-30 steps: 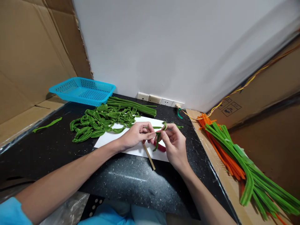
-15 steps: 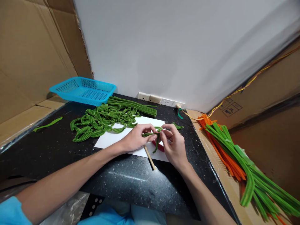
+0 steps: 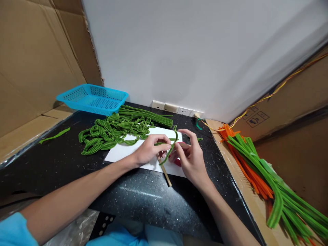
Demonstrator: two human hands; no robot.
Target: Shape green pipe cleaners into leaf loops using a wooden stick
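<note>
Pinching a fuzzy green strip (image 3: 166,158), the left hand (image 3: 150,150) sits beside the right hand (image 3: 191,160), whose grip is unclear.

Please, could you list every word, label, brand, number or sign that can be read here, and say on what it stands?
Readable text: none.
Printed marks on the right cardboard: outlined signs, too small and blurred to read.

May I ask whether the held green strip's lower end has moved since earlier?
Yes, leftward: earlier right of the tan stick, the lower end of the green strip now overlaps it.
</note>
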